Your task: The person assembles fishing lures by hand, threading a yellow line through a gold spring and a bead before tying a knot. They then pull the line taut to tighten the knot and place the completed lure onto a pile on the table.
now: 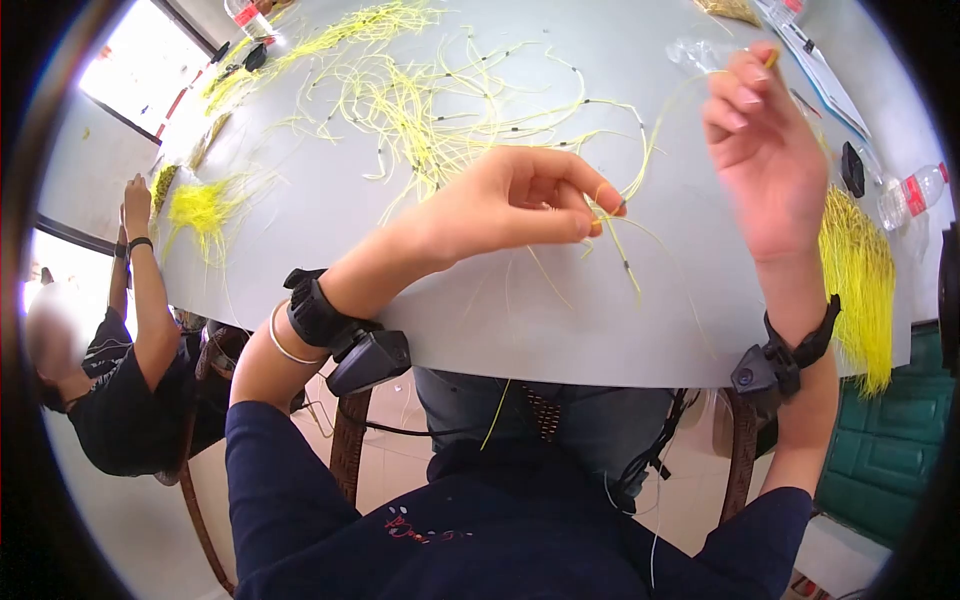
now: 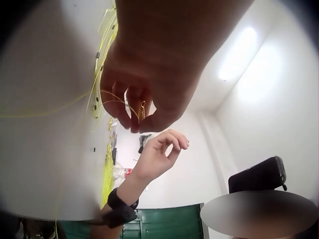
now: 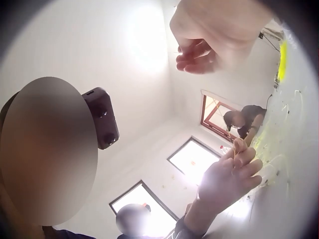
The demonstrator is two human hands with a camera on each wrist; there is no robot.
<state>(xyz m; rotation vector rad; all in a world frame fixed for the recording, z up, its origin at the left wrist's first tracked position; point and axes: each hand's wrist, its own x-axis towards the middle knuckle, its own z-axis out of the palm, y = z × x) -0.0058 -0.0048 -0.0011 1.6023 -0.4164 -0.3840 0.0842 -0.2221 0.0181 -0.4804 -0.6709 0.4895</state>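
On my feed, I see the left hand (image 1: 510, 205) arched over the pale grey worktop (image 1: 560, 345), pinching a small gold metal coil (image 2: 142, 111); the right hand (image 1: 768, 150), raised well apart, pinches a thin yellow strand (image 1: 771, 59).

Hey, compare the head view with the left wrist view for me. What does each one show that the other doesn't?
Only the head view shows the other person seated at the left, the bright window above them and the pale bracelet on the left forearm.

Only the left wrist view shows the ceiling light and the dark device above the blurred face.

Both show the left hand, the right hand, yellow strands with dark bits on the table, and something green beyond it.
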